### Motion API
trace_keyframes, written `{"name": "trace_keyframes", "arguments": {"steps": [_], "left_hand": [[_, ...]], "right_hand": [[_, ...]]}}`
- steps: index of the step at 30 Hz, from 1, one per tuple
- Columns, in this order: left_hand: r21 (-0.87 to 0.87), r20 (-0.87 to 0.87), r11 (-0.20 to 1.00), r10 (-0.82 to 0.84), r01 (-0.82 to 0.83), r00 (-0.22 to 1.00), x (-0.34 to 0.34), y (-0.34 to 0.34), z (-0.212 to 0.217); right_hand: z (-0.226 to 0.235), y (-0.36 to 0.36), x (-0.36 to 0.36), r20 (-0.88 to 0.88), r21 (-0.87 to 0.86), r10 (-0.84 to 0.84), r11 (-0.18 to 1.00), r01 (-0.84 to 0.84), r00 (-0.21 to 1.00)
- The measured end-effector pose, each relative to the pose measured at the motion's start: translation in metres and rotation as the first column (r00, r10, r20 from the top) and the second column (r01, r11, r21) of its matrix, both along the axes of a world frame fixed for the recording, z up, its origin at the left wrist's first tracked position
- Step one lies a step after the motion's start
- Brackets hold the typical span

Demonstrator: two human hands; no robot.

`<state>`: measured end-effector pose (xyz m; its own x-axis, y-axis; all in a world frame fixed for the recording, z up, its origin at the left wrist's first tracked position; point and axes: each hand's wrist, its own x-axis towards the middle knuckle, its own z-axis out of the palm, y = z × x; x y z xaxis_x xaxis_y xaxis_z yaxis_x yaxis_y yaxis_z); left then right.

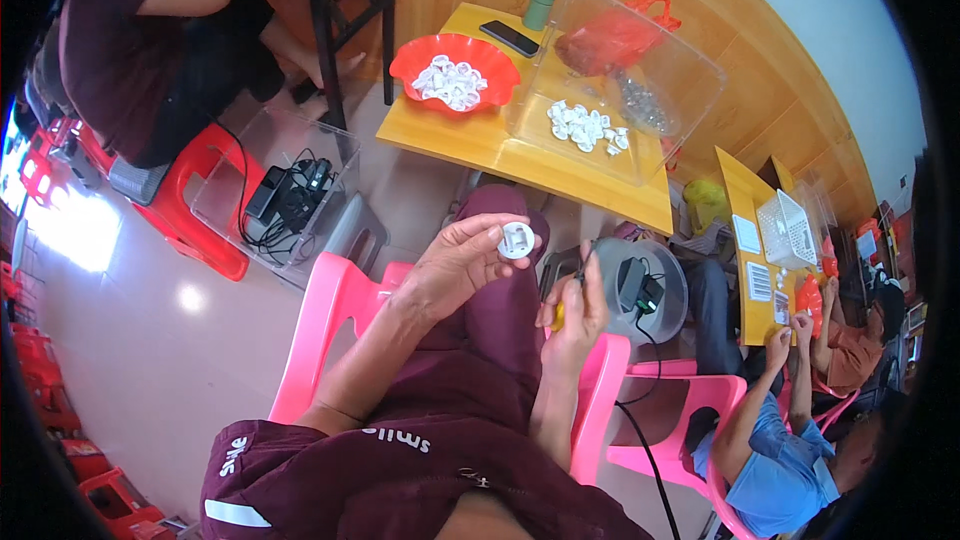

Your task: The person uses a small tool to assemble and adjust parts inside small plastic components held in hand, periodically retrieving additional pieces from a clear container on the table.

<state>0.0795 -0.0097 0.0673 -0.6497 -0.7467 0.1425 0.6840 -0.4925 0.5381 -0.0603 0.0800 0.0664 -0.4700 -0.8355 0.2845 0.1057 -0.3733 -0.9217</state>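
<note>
Above my lap, my left hand (465, 255) pinches a small round white plastic part (516, 240) between thumb and fingers. A squarish recess shows on its upward face. To the right of it, my right hand (575, 320) is closed round a slim dark tool with a yellow end (557, 317); most of the tool is hidden by the fingers, so its kind is unclear. On the yellow table ahead, a red scalloped bowl (405, 62) holds many similar white parts (450, 85). More white parts (585, 127) lie in a clear plastic bin (690, 80) to its right.
A black phone (510, 38) and a green canister (538, 10) stand behind the bowl. Inside the bin are a red plastic bag (610, 40) and small clear pieces (643, 105). Bins of cables (290, 195) flank me. Other people sit at far left and at right.
</note>
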Motion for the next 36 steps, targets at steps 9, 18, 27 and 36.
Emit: {"name": "trace_keyframes", "arguments": {"steps": [9,18,27,36], "left_hand": [[-0.036,0.089,0.999,0.041,-0.038,0.995,-0.009,0.009,0.006],[-0.133,0.181,0.98,0.17,-0.147,0.969,-0.004,0.012,0.011],[-0.295,0.27,0.945,0.226,-0.143,0.936,0.001,0.016,0.021],[-0.35,0.264,0.931,0.204,-0.104,0.943,0.001,0.016,0.022]], "right_hand": [[0.005,0.007,0.019,-0.384,0.005,-0.104,0.993,0.115,0.918],[0.003,0.005,0.017,-0.536,-0.011,-0.016,1.0,0.011,0.844],[0.004,0.004,0.019,-0.532,-0.027,-0.065,0.998,0.06,0.844],[0.002,0.004,0.018,-0.534,-0.071,-0.108,0.994,0.083,0.838]]}}
